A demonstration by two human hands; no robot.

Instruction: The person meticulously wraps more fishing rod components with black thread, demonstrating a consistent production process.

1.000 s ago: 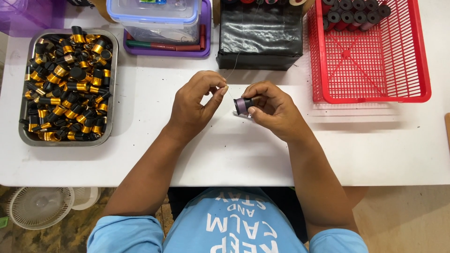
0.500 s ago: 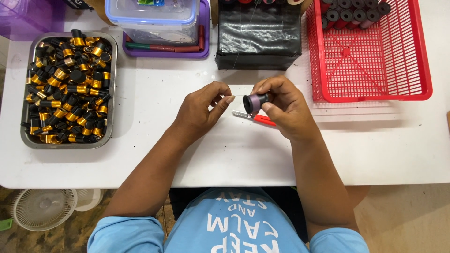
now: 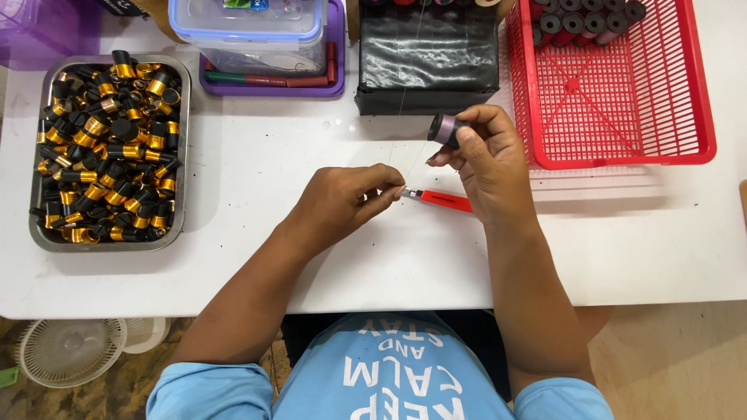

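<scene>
The right hand [image 3: 490,167] pinched a small spool [image 3: 446,129] between thumb and forefingers, raised just above the white desk [image 3: 257,163]. The spool was a short cylinder, dark-bodied with a purple band, and its long axis ran roughly level, 1 round end pointing up-left toward the black box [image 3: 428,66]. The left hand [image 3: 350,198] lay low over the desk, its fingertips pressed together near the metal tip of a red-handled tool [image 3: 440,200]; whether they gripped a thread I could not tell. A very thin line showed faintly between the 2 hands. The tool lay flat on the desk, its long axis running left to right with a slight downward slant, its tip toward the left hand and its handle passing under the right.

At the far left sat a rectangular steel tray [image 3: 180,148] heaped with glossy black-and-gold tubes [image 3: 105,148], lying every way. A clear plastic tub [image 3: 249,31] with a bluish lid stood on a purple tray [image 3: 336,70]. The black box was wrapped in wrinkled, shiny film. At the right, a red lattice basket [image 3: 622,101] held a row of dark-and-red spools [image 3: 583,17] along its far edge.
</scene>
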